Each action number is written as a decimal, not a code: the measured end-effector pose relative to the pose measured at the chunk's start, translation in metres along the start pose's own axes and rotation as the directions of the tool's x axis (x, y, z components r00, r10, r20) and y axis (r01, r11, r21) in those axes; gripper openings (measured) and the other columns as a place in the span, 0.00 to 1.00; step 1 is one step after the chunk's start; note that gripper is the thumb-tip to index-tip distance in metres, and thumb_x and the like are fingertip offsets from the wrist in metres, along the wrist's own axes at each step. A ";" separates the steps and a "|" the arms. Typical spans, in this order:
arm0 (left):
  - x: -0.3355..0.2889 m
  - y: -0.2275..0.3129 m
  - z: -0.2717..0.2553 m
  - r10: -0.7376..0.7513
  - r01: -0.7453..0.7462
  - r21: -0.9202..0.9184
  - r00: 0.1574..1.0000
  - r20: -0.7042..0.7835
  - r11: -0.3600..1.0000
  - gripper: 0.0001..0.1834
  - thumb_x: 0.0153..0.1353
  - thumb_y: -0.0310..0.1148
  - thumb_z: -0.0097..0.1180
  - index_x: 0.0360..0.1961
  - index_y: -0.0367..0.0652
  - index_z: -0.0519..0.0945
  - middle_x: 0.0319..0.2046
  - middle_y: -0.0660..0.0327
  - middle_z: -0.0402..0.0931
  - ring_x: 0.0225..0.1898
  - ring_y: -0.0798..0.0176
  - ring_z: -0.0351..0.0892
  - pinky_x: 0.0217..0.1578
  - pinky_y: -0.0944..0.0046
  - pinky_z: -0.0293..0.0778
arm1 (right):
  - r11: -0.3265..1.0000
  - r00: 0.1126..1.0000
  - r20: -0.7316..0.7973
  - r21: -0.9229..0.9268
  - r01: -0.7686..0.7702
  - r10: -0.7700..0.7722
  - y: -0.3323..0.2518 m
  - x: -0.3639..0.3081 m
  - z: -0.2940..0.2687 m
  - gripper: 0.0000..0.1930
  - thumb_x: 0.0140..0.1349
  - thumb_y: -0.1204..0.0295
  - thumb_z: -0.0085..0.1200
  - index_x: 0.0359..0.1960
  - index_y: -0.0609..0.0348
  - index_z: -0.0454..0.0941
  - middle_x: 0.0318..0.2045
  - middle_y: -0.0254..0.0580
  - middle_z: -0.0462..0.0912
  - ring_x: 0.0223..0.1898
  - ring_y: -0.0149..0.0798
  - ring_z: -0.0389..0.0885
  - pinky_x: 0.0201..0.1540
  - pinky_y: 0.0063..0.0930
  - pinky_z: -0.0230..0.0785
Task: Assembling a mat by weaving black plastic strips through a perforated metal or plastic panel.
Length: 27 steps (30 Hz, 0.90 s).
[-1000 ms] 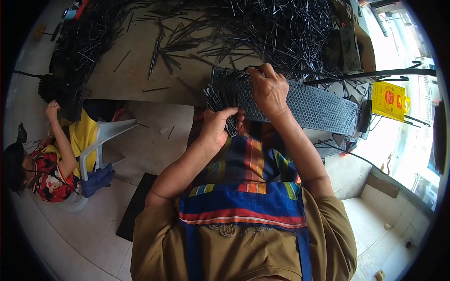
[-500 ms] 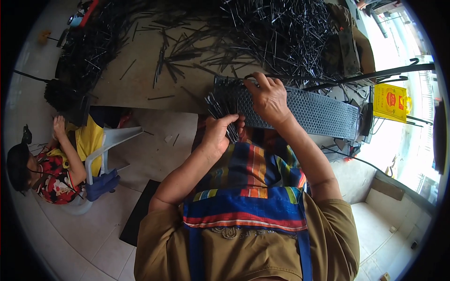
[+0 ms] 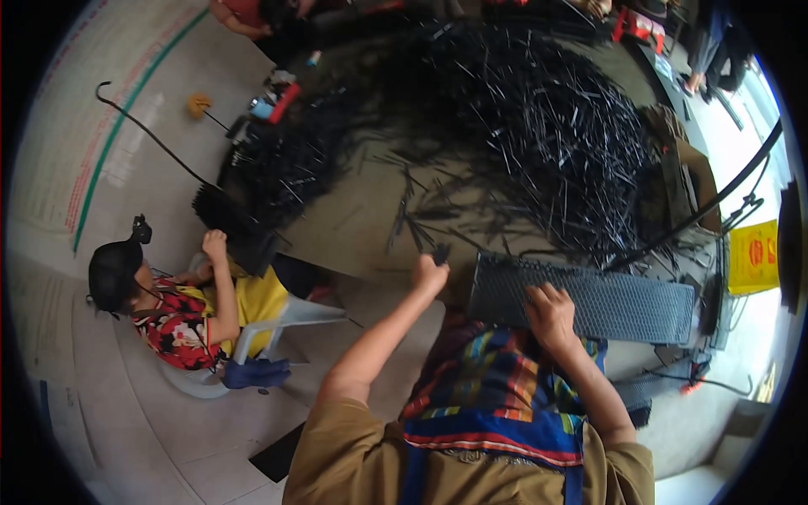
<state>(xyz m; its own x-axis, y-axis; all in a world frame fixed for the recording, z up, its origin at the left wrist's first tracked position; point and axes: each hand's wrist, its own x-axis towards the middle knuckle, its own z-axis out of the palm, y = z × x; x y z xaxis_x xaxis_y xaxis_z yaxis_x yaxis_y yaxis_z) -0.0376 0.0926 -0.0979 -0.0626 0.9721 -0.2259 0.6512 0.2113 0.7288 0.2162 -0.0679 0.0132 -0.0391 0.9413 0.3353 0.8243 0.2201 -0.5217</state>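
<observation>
My left hand [image 3: 431, 275] is closed around a small bundle of thin black strips [image 3: 441, 252], whose ends stick out above the fist over the near edge of the table. My right hand [image 3: 551, 316] is over the left part of a long dark grey perforated panel [image 3: 631, 305] lying across in front of me. Its fingers are curled down toward the panel; what they pinch, if anything, is too small to make out. A few loose black strips [image 3: 408, 227] lie scattered beyond my left hand.
A large heap of black strips [image 3: 547, 143] covers the far right of the table [image 3: 353, 227]; a smaller heap [image 3: 295, 160] lies left. A person [image 3: 181, 311] sits at left beside a brush-like black piece [image 3: 231, 219]. A yellow bag [image 3: 752, 257] hangs right, near a cardboard box [image 3: 699, 181].
My left hand has moved away from the panel with the strips. My right hand has come down from the panel's far edge. The whole view has shifted, showing more of the table's far side.
</observation>
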 end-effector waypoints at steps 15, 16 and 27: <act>0.005 0.016 -0.003 -0.035 0.033 -0.052 0.999 -0.033 0.998 0.08 0.46 0.29 0.59 0.22 0.34 0.76 0.18 0.51 0.77 0.24 0.51 0.81 0.26 0.52 0.72 | 0.972 0.990 0.014 0.191 -0.137 0.137 -0.013 -0.012 -0.006 0.10 0.51 0.74 0.58 0.37 0.57 0.81 0.29 0.44 0.79 0.30 0.51 0.79 0.34 0.41 0.71; 0.004 0.016 -0.006 -0.123 0.118 -0.173 0.992 -0.017 0.978 0.06 0.47 0.28 0.59 0.21 0.35 0.76 0.17 0.54 0.78 0.22 0.56 0.81 0.23 0.56 0.72 | 0.972 0.993 0.029 0.205 -0.119 0.116 -0.015 -0.014 -0.004 0.10 0.51 0.74 0.58 0.37 0.58 0.81 0.28 0.44 0.79 0.30 0.51 0.79 0.34 0.41 0.71; -0.118 0.115 -0.050 0.085 0.403 -0.774 0.861 0.501 0.488 0.09 0.56 0.25 0.60 0.38 0.35 0.81 0.27 0.57 0.82 0.24 0.66 0.81 0.23 0.69 0.74 | 0.894 0.979 0.007 0.407 -0.188 0.203 -0.027 -0.015 0.009 0.11 0.56 0.77 0.56 0.41 0.64 0.80 0.32 0.44 0.83 0.29 0.41 0.83 0.33 0.29 0.73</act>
<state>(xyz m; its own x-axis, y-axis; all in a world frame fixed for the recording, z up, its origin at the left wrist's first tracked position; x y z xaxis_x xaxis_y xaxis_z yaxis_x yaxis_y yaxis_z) 0.0067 0.0076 0.0444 0.3805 0.8041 -0.4568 -0.2931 0.5734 0.7651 0.1895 -0.0860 0.0147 0.1246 0.9682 0.2170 0.5144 0.1240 -0.8485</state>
